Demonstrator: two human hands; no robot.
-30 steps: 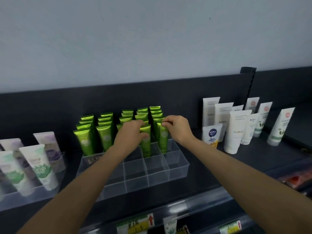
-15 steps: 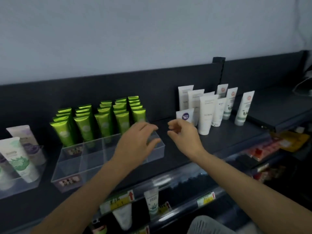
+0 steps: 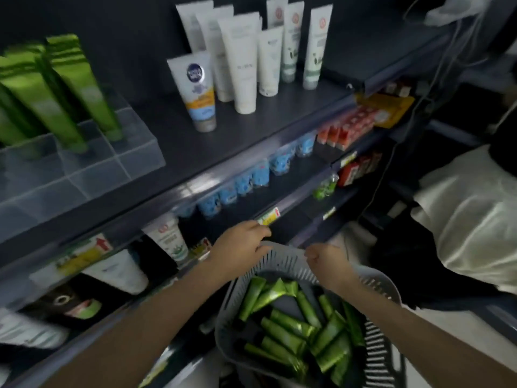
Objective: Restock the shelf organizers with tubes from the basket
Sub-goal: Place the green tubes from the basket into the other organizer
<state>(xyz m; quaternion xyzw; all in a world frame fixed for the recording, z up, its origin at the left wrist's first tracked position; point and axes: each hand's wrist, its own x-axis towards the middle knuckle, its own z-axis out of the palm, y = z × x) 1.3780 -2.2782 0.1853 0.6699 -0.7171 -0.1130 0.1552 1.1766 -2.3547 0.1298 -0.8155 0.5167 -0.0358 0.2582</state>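
- Comparing with half a second earlier, a change of view is noted: the head is now tilted down, away from the shelf [image 3: 223,135] top and onto the basket [image 3: 282,264] below it.
- Both hands, which were then held loosely in front of the organizer [image 3: 92,175], are now lowered to the far rim of the basket.
- The left hand [image 3: 240,245] is laid over that rim, fingers curved beyond it and thumb against it; a grip on the rim is judged likely.
- The right hand [image 3: 324,261] is curled into a fist at the same rim; whether anything is enclosed cannot be told.
- The loose green tubes [image 3: 282,323] are piled flat inside the basket; none is lifted.
- Upright tubes [image 3: 81,82] are seen in the organizer's rear cells, while its front cells are left unfilled.
- A placing cycle is judged complete and a fetch cycle begun: further tubes are to be picked from the basket for the front cells.
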